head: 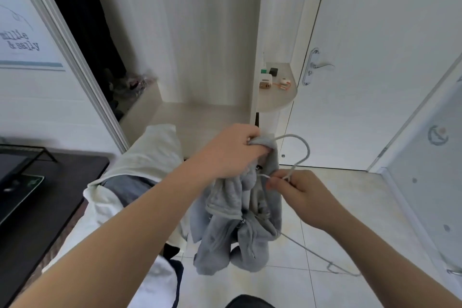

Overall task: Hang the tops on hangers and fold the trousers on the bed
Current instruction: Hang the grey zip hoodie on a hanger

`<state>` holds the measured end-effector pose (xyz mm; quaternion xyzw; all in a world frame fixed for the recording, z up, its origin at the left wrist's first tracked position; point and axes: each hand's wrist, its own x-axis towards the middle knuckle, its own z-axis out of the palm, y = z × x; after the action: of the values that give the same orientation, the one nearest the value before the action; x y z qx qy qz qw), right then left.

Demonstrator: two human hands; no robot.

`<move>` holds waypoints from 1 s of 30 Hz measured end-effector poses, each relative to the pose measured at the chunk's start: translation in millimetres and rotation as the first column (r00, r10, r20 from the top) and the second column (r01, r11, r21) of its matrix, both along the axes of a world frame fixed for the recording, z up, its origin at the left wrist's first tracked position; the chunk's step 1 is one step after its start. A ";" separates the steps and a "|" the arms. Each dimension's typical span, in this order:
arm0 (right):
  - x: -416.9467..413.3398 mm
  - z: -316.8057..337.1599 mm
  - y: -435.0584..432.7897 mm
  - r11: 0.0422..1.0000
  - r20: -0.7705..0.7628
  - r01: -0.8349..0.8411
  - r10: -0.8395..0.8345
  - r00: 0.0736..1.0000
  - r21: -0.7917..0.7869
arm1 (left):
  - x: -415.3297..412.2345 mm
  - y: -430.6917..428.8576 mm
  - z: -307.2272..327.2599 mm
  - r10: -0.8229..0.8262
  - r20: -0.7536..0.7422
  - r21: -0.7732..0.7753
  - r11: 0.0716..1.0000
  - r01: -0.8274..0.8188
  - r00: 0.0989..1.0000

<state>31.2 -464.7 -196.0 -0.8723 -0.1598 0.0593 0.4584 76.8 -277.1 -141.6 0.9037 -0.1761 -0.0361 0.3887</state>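
the grey zip-up top (232, 240) hung bunched in mid-air over the tiled floor (325, 210), just beside the edge of the bed (142, 157); its long axis ran roughly straight down, the upper end gathered in the left hand (232, 152) and the loose folds and zip hanging below; the left hand's fingers were curled tight round that upper fabric; the grey wire hanger (303, 147) stood just right of the top, hook uppermost and curving over toward the left hand, one arm slanting down and to the right to a bent end; its other arm was hidden in the cloth, so whether it sat inside the garment could not be told; the right hand (300, 190) pinched the hanger at its neck between thumb and fingertips; sleeves and hem were lost in the folds; white bedding with a grey-blue piece lay on the bed, partly covered by the left forearm; beyond stood a white door (375, 32) with a lever handle (322, 65), and a rounded shelf (275, 101) of items too small to name
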 end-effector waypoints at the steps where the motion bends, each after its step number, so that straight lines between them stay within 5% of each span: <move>1: 0.0 -5.0 3.0 0.998 0.003 0.005 -0.005 1.000 0.058 | 0.0 1.5 -3.7 0.017 -0.036 -0.009 1.000 -0.017 0.999; 6: -10.2 -15.0 4.0 0.958 -0.018 0.011 -0.006 1.000 0.287 | -15.6 -1.2 -18.7 0.009 -0.101 0.154 0.988 0.007 0.995; 10: -5.3 -10.4 -12.7 0.910 -0.062 0.010 0.017 0.998 0.414 | -30.3 8.4 -28.5 -0.084 0.375 0.475 0.873 -0.113 0.923; 12: -2.7 -9.0 -18.7 0.919 -0.045 -0.012 0.032 0.998 0.394 | -31.0 17.3 -35.9 -0.172 0.402 0.511 0.857 -0.065 0.899; 15: 4.2 -12.9 -15.8 0.962 0.019 0.030 -0.037 0.999 0.272 | -29.8 21.0 -49.6 -0.142 0.252 0.462 0.887 0.010 0.957; 17: 8.6 -13.6 -14.8 0.970 0.199 0.119 -0.162 0.967 0.213 | -30.6 24.3 -59.4 -0.044 0.278 0.383 0.921 -0.068 0.960; 21: 1.7 -26.0 -24.5 0.948 0.561 0.232 -0.317 0.765 0.220 | -41.0 35.6 -68.6 0.232 0.213 0.012 0.971 -0.240 0.949; 24: -13.3 -50.4 -7.3 0.989 0.272 -0.013 -0.028 0.962 0.148 | -50.5 37.7 -66.5 0.386 0.147 -0.202 0.913 -0.354 0.911; 26: -17.7 -76.3 8.8 0.987 0.029 -0.147 0.146 0.989 0.071 | -54.0 39.1 -64.3 0.440 0.096 -0.294 0.869 -0.397 0.893; 30: -10.1 -112.1 31.5 0.961 0.046 -0.201 0.214 0.976 -0.188 | -56.9 45.0 -62.9 0.463 0.059 -0.331 0.845 -0.420 0.884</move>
<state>21.1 -433.3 -308.0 -0.8904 -0.2593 0.0926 0.3624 19.9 -232.0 -204.5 0.8481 0.0075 0.1443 0.5098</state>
